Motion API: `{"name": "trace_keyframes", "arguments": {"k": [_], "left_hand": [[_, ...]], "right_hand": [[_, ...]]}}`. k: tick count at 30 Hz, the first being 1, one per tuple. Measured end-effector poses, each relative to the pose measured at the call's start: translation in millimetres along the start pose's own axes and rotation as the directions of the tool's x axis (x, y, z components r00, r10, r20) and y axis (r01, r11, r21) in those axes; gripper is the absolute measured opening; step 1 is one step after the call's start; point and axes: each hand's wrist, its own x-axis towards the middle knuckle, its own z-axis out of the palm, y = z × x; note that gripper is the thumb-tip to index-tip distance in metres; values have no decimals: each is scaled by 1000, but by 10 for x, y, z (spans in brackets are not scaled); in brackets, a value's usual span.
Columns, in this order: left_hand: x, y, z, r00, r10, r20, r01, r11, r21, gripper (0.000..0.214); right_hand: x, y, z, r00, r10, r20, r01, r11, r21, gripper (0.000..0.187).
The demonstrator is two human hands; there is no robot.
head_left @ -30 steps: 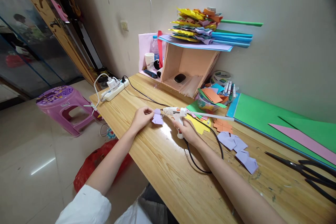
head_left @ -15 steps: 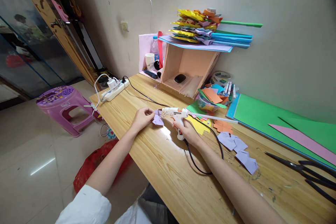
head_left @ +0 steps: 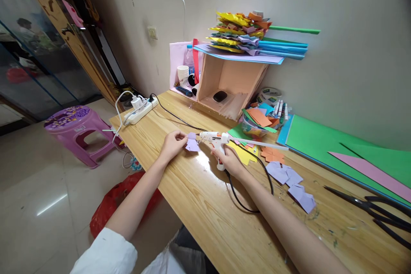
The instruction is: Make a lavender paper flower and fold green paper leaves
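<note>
Between the thumb and fingers of my left hand [head_left: 174,145] is a small purple paper piece [head_left: 192,144], held just above the wooden table [head_left: 180,180]. My right hand [head_left: 231,161] grips a white hot glue gun [head_left: 215,138] by its handle. The gun's nozzle points left at the paper, very close to its edge; whether they touch I cannot tell. A long glue stick [head_left: 260,141] juts from the gun's back. Its black cord [head_left: 241,204] loops below my right wrist. Folded purple paper pieces [head_left: 301,197] and an orange paper flower [head_left: 272,155] lie to the right.
Black scissors [head_left: 359,202] lie at the right, before green paper sheets [head_left: 321,137]. A bowl of paper scraps [head_left: 253,126] stands behind the gun. Paper flowers [head_left: 237,34] are piled on an open box [head_left: 231,77]. A power strip [head_left: 141,111] sits at the left edge.
My left hand has shifted slightly left and turned the purple paper, so more of its upper part shows. The glue gun stays nearly in place.
</note>
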Motion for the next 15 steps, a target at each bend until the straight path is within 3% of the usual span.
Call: {"name": "trace_keyframes", "arguments": {"k": [3, 6, 9, 15], "left_hand": [[-1, 33, -17, 999, -28, -21, 26, 998, -51, 21], [-34, 110, -22, 998, -55, 11, 56, 993, -102, 27], [-116, 228, 10, 989, -95, 117, 111, 984, -143, 32], [-366, 575, 226, 916, -39, 399, 126, 973, -193, 30]], "right_hand": [[60, -12, -33, 995, -82, -53, 78, 994, -71, 32], [228, -43, -75, 973, -144, -177, 101, 967, -233, 35], [438, -69, -92, 948, -139, -285, 5, 906, -423, 28], [593, -66, -65, 962, -90, -258, -52, 865, -498, 18]]}}
